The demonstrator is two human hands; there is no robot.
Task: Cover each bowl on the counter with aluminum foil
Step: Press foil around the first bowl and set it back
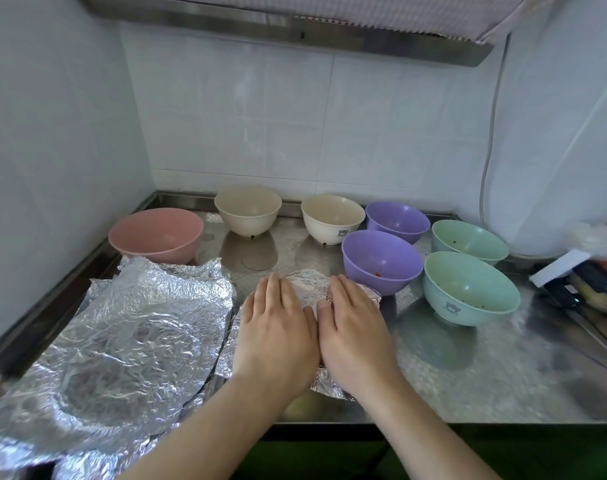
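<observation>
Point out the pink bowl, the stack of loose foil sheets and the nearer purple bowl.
pink bowl point(163, 245): head view, outer wall.
loose foil sheets point(135, 327): head view, top sheet's middle.
nearer purple bowl point(367, 271): head view, outer wall.

We see crinkled, shiny aluminum foil sheets point(128, 337) lying on a brushed, reflective steel counter point(468, 368). The pink bowl point(156, 233), cream bowls point(248, 209) and purple bowls point(381, 259) look like smooth matt plastic. The walls point(243, 126) are glossy white tile.
</observation>
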